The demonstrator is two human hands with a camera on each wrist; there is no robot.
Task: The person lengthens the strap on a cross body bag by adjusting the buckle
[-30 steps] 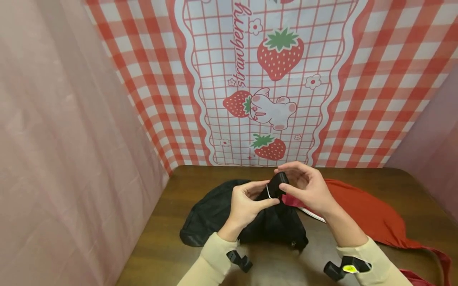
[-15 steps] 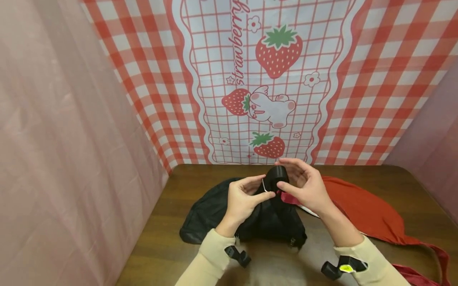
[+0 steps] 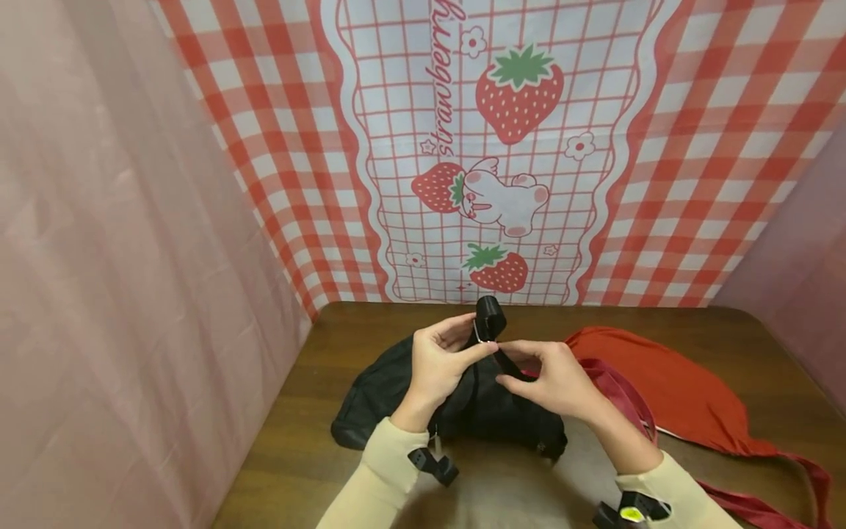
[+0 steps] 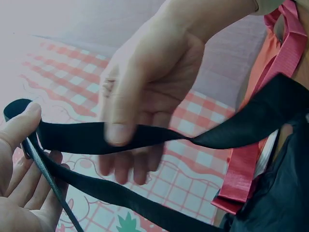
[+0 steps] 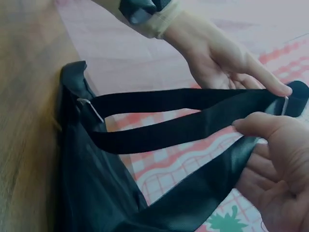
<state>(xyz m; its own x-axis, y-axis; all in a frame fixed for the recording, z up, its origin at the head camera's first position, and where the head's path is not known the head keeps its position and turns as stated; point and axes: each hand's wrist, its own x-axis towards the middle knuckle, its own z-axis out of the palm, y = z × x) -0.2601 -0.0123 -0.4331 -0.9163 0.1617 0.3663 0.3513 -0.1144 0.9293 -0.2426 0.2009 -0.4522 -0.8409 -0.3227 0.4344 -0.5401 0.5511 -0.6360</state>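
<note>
Since the earlier frame, the right hand point(image 3: 558, 378) has dropped from beside the top of the black loop to a lower, nearer spot, while the left hand point(image 3: 436, 367) and the loop have shifted a little left. More of the dark red strap point(image 3: 611, 382) now shows beside the right wrist.

The left hand pinches the black strap point(image 4: 72, 137) between thumb and fingers at a metal slider point(image 5: 285, 105), with a short loop standing up beyond the fingertips. The right hand has the strap between its thumb, on 1 face, and its fingers behind; its fingers are only slightly bent, and how firmly it presses I cannot tell.

The strap is raised above the black bag point(image 3: 383, 397), which lies left of centre on the wooden table point(image 3: 284, 455). In the right wrist view, 2 runs of strap stretch from the slider toward a metal ring point(image 5: 90, 107) at the bag, and a 3rd, wider band slants down to it.

An orange-red bag point(image 3: 667, 389) lies on the right side of the table. At the far edge hangs a checked strawberry cloth point(image 3: 284, 132); a pink curtain point(image 3: 132, 220) hangs at the left.
</note>
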